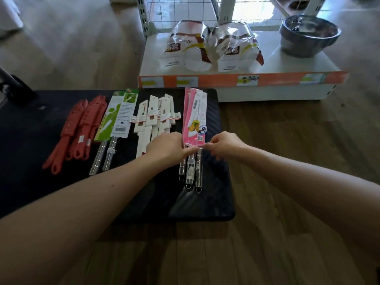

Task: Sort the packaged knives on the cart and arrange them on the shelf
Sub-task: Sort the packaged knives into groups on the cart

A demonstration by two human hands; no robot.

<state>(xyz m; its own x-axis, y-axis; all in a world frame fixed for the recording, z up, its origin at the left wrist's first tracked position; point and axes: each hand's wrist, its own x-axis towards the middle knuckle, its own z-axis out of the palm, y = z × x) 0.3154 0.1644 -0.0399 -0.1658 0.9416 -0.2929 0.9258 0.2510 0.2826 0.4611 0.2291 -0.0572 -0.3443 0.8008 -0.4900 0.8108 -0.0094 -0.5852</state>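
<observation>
Packaged knives lie in groups on the black cart top. From left to right: red plastic knives, green-card knives with steel handles, white-sleeved knives, and pink-card knives with steel handles pointing toward me. My left hand and my right hand meet at the lower edge of the pink cards, fingers pinching the stack where the handles begin. The low white shelf stands just beyond the cart.
On the shelf sit two clear-wrapped white packs and a stack of dark metal bowls, with a wire-grid back panel behind. An orange label strip runs along the shelf's front edge. Wooden floor lies to the right of the cart and in front of it.
</observation>
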